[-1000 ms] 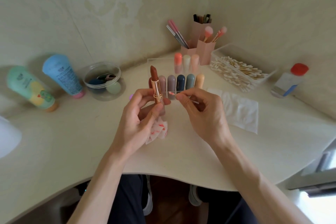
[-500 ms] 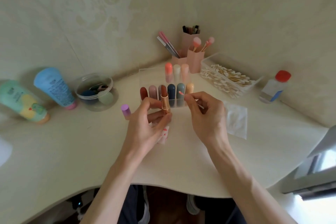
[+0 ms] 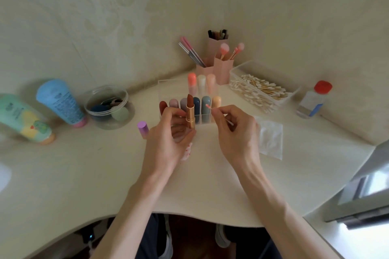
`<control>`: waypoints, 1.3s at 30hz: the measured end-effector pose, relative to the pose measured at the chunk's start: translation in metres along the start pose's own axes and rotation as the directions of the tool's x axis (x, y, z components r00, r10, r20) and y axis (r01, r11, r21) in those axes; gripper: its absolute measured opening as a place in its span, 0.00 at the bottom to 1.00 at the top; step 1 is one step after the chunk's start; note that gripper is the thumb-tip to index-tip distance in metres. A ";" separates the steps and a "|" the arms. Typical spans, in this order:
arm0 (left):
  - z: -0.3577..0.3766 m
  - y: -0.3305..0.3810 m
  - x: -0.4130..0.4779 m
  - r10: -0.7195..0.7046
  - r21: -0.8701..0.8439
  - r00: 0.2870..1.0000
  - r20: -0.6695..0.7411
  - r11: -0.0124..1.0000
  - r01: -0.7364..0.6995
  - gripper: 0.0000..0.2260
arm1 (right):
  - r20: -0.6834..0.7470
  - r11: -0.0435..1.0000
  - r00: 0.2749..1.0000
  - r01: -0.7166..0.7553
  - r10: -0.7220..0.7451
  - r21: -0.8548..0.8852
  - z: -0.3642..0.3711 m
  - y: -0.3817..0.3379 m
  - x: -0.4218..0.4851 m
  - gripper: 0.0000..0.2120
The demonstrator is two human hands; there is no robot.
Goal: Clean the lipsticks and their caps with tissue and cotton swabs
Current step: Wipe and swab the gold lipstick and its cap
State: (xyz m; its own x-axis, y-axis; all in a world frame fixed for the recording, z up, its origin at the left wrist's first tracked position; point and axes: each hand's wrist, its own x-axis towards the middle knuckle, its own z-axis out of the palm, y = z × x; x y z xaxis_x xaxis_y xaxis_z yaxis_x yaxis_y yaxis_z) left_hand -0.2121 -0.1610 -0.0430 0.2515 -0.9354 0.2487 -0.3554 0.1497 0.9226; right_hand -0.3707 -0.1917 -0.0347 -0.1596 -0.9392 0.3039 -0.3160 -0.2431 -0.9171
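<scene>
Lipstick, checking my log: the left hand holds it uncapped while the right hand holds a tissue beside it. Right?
Not a tissue: in the head view the right hand pinches a cotton swab; the left hand holds the uncapped lipstick.

Near the desk's (image 3: pixel 84 174) left edge are a green tube (image 3: pixel 23 120) and a blue tube (image 3: pixel 61 102), side by side. Just right of them sits a clear round tub (image 3: pixel 105 92) holding sponges. Pink brush holders (image 3: pixel 223 69) occupy the back corner. A red-capped bottle (image 3: pixel 313 99) stands toward the right edge.
</scene>
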 end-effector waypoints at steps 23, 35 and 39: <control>-0.033 0.013 -0.024 0.273 0.273 0.942 -0.193 0.937 -0.216 0.09 | -0.171 0.961 0.976 0.170 -0.134 0.218 -0.002 -0.021 -0.007 0.07; -0.094 -0.027 -0.013 0.293 0.536 0.932 -0.213 0.833 -0.139 0.24 | -0.028 0.898 0.904 0.428 -0.427 0.108 0.001 -0.027 -0.018 0.09; -0.086 -0.038 -0.007 0.227 0.562 0.960 -0.163 0.821 -0.098 0.18 | 0.040 0.869 0.869 0.491 -0.494 0.061 0.003 -0.027 -0.020 0.08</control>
State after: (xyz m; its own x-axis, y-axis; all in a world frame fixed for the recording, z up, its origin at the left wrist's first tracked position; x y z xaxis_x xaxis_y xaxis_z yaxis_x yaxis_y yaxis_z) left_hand -0.1230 -0.1327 -0.0545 0.3079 -0.8119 0.4960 -0.8226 0.0348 0.5675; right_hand -0.3560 -0.1671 -0.0172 0.0549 -0.7058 0.7063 -0.2962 -0.6871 -0.6635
